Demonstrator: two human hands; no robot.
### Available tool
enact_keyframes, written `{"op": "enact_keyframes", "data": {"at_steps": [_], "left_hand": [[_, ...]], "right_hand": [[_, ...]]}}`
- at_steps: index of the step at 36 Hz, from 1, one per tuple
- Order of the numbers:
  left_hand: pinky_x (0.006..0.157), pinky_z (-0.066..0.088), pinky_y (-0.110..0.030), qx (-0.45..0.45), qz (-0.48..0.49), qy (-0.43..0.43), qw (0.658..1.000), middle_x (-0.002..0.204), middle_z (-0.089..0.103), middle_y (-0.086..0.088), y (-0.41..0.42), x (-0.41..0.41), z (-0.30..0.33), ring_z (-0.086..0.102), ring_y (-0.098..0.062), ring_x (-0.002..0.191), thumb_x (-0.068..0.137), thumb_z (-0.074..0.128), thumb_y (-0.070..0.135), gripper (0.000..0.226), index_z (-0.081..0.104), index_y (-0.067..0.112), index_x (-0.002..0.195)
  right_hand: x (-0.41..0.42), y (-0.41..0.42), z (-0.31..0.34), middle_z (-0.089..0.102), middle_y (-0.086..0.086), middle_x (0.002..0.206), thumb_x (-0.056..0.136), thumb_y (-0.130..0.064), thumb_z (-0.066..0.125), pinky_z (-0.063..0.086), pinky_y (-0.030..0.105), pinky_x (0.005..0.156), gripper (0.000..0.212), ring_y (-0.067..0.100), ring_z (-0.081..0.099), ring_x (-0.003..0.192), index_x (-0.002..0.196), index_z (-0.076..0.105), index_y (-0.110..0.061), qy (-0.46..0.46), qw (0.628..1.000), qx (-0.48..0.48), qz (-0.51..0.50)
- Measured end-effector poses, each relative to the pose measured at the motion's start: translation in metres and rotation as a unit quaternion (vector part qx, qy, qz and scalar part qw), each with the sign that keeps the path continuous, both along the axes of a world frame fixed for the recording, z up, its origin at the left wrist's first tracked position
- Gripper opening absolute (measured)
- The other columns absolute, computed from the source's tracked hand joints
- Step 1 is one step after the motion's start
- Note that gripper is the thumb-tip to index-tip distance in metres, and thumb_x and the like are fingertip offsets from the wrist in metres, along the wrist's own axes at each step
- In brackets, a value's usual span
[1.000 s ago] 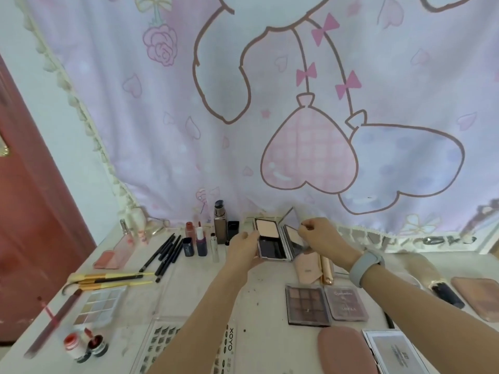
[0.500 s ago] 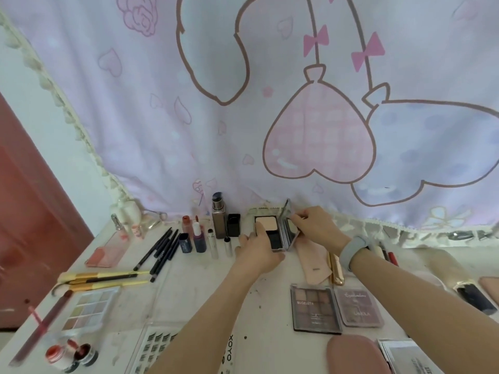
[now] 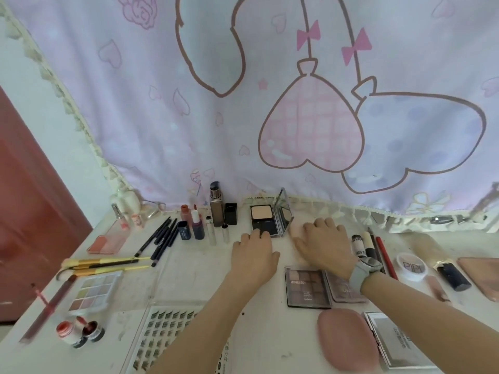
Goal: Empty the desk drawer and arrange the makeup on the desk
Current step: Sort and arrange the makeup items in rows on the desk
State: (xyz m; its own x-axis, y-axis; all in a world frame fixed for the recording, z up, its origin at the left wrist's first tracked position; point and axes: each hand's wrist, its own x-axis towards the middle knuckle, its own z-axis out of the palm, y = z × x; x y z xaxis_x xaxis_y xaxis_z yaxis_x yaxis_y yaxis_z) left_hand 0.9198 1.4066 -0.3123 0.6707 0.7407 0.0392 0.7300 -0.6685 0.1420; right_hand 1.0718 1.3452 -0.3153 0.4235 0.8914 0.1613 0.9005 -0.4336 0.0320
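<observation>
Nearest me on the tabletop (image 3: 189, 268) I see a clear tray of false lashes (image 3: 167, 330) at centre, a pink oval pouch (image 3: 348, 337) to its right, and a silver-framed compact (image 3: 399, 338) beside that. At the near left sit two small pots (image 3: 81, 330) with red and dark contents, and beyond them a pale eyeshadow palette (image 3: 94, 291).

Further in, a dark MUGELEE eyeshadow palette (image 3: 306, 287) lies flat, with a pink palette (image 3: 345, 291) touching its right edge, partly under my right wrist. My left hand (image 3: 255, 255) rests palm down, fingers relaxed and nearly straight, the tips touching the front edge of the open powder compact (image 3: 263, 218); it holds nothing. My right hand (image 3: 324, 244) lies flat just right of the compact, fingers spread and loosely extended, gripping nothing, a grey watch (image 3: 364, 269) on the wrist.

The compact stands near the back edge, its mirrored lid upright. To its left are a tall foundation bottle (image 3: 216, 209), small bottles and a row of black pencils (image 3: 162, 237). A white PIPI jar (image 3: 410, 265) sits off to the right. A pink cartoon curtain (image 3: 270, 90) hangs behind.
</observation>
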Motion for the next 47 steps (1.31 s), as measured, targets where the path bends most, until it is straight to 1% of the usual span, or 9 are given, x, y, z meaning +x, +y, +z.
{"op": "enact_keyframes", "data": {"at_steps": [13, 16, 22, 26, 29, 33, 39, 42, 47], "left_hand": [[0.094, 0.037, -0.038, -0.022, -0.041, 0.043, 0.998, 0.132, 0.046, -0.009, -0.014, -0.015, -0.007, 0.039, -0.028, 0.122, 0.097, 0.039, 0.032, 0.036, 0.050, 0.009, 0.123], [0.096, 0.038, -0.034, -0.049, -0.031, -0.028, 0.998, 0.135, 0.047, -0.007, -0.016, -0.013, -0.006, 0.042, -0.025, 0.122, 0.098, 0.039, 0.031, 0.039, 0.048, 0.012, 0.130], [0.081, 0.042, -0.008, -0.229, -0.050, -0.382, 0.894, 0.136, 0.043, 0.012, -0.025, -0.007, 0.010, 0.048, 0.001, 0.112, 0.096, 0.046, 0.032, 0.049, 0.033, 0.024, 0.143], [0.075, 0.051, -0.018, -0.289, -0.097, -0.400, 0.864, 0.119, 0.055, 0.011, -0.033, -0.007, 0.016, 0.057, 0.003, 0.095, 0.098, 0.042, 0.032, 0.032, 0.043, 0.033, 0.129], [0.062, 0.046, -0.017, -0.239, -0.101, -0.406, 0.876, 0.086, 0.061, 0.006, -0.040, -0.014, 0.016, 0.058, -0.001, 0.068, 0.096, 0.045, 0.027, 0.009, 0.050, 0.034, 0.093], [0.058, 0.044, -0.031, -0.144, -0.074, -0.392, 0.906, 0.074, 0.060, 0.003, -0.045, -0.024, 0.013, 0.053, -0.013, 0.062, 0.097, 0.041, 0.035, 0.013, 0.048, 0.024, 0.093], [0.053, 0.043, -0.039, -0.118, -0.032, -0.477, 0.871, 0.070, 0.059, -0.008, -0.049, -0.034, 0.018, 0.055, -0.023, 0.059, 0.099, 0.040, 0.026, 0.010, 0.043, 0.032, 0.106], [0.044, 0.034, -0.026, -0.221, 0.008, -0.512, 0.830, 0.063, 0.051, 0.000, -0.048, -0.034, 0.021, 0.042, -0.011, 0.047, 0.099, 0.038, 0.023, 0.012, 0.049, 0.023, 0.093], [0.042, 0.030, -0.020, -0.496, 0.097, -0.449, 0.737, 0.050, 0.042, 0.003, -0.037, -0.040, 0.022, 0.035, -0.010, 0.042, 0.098, 0.042, 0.038, 0.027, 0.052, 0.014, 0.090]], "right_hand": [[-0.006, -0.012, 0.024, 0.062, 0.008, 0.093, 0.081, -0.045, 0.045, 0.035, 0.037, 0.080, 0.038, 0.028, 0.054, 0.088, 0.098, 0.056, -0.012, 0.036, 0.995, 0.060, -0.070], [0.006, -0.027, 0.040, 0.060, 0.006, 0.092, 0.084, -0.040, 0.046, 0.043, 0.036, 0.077, 0.038, 0.026, 0.058, 0.081, 0.107, 0.053, -0.011, 0.153, 0.983, 0.075, -0.069], [0.018, -0.065, 0.059, 0.066, 0.002, 0.087, 0.092, -0.025, 0.049, 0.050, 0.022, 0.059, 0.025, 0.012, 0.060, 0.063, 0.114, 0.061, -0.017, 0.579, 0.809, 0.092, 0.024], [0.018, -0.079, 0.057, 0.069, 0.016, 0.098, 0.090, -0.029, 0.055, 0.048, 0.023, 0.055, 0.034, 0.020, 0.062, 0.070, 0.110, 0.062, -0.002, 0.736, 0.671, 0.049, 0.078], [0.014, -0.080, 0.056, 0.068, 0.021, 0.096, 0.085, -0.037, 0.057, 0.050, 0.022, 0.052, 0.048, 0.024, 0.065, 0.069, 0.111, 0.060, 0.004, 0.775, 0.625, 0.045, 0.078], [0.002, -0.077, 0.052, 0.067, 0.016, 0.079, 0.077, -0.046, 0.064, 0.048, 0.020, 0.046, 0.057, 0.023, 0.064, 0.060, 0.107, 0.060, 0.002, 0.772, 0.624, 0.100, 0.069], [-0.016, -0.070, 0.051, 0.068, 0.009, 0.079, 0.073, -0.026, 0.070, 0.053, 0.022, 0.054, 0.038, 0.021, 0.064, 0.062, 0.105, 0.063, -0.008, 0.793, 0.585, 0.131, 0.112], [-0.018, -0.069, 0.053, 0.069, 0.006, 0.086, 0.075, -0.015, 0.068, 0.052, 0.020, 0.058, 0.032, 0.018, 0.064, 0.068, 0.107, 0.066, -0.012, 0.772, 0.608, 0.119, 0.142], [-0.017, -0.071, 0.054, 0.064, 0.017, 0.107, 0.084, -0.008, 0.065, 0.052, 0.018, 0.068, 0.028, 0.022, 0.067, 0.080, 0.110, 0.067, -0.019, 0.663, 0.725, 0.102, 0.160]]}}
